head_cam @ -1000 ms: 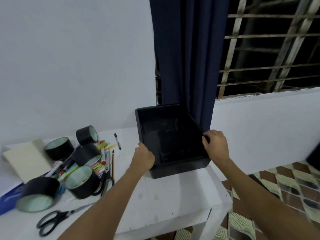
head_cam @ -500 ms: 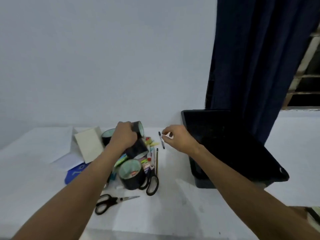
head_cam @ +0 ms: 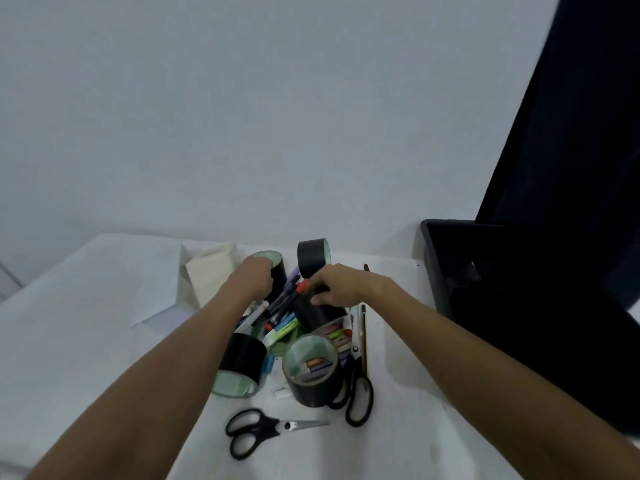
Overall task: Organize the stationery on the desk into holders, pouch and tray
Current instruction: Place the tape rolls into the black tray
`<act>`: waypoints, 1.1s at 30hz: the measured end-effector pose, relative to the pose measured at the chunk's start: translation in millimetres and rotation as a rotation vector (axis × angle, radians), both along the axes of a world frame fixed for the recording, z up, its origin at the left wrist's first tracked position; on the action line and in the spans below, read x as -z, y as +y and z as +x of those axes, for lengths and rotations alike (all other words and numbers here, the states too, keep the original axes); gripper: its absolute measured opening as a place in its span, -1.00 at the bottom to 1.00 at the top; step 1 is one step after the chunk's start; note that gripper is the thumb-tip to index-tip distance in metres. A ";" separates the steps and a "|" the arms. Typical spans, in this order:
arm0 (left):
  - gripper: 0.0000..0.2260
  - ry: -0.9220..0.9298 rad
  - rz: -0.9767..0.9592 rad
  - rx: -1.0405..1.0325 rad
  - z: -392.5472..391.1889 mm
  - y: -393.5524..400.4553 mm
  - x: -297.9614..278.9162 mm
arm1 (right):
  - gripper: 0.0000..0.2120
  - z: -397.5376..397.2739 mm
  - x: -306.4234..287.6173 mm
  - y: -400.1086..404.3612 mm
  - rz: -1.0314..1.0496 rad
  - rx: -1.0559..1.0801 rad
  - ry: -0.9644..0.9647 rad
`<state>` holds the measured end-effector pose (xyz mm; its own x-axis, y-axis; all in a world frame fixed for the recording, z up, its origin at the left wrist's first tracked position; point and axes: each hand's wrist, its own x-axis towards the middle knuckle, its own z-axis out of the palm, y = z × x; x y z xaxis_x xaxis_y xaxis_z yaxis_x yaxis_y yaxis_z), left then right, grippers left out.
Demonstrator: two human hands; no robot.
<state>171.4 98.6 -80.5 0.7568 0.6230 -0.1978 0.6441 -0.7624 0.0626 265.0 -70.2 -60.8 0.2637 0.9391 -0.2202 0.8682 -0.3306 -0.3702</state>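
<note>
A heap of stationery lies mid-desk: several black tape rolls, coloured pens and markers, and two pairs of scissors. My left hand grips a black tape roll at the back of the heap. My right hand curls its fingers over another black tape roll beside a red-capped marker. A third roll stands on edge just behind my right hand. The black tray sits at the right against the wall, partly hidden by a dark curtain.
Two more tape rolls lie near me. Black scissors and a second pair lie at the front, beside a pencil. Cream paper lies at the left. A dark curtain hangs at the right.
Both hands left the tray and moved left into the stationery heap. My left hand took hold of a tape roll, then my right hand came down onto another roll.
</note>
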 end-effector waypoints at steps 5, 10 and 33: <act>-0.69 -0.015 0.000 -0.053 9.2 5.2 3.4 | -0.76 9.5 -3.9 -8.7 0.170 0.067 0.087; -0.82 -0.157 0.161 -0.124 14.8 -3.1 -13.5 | -0.82 31.7 -36.4 -41.9 0.465 0.209 0.180; -0.78 -0.589 -0.122 0.293 233.6 -290.0 -38.7 | -0.75 220.1 -1.5 -289.1 0.398 0.786 -0.156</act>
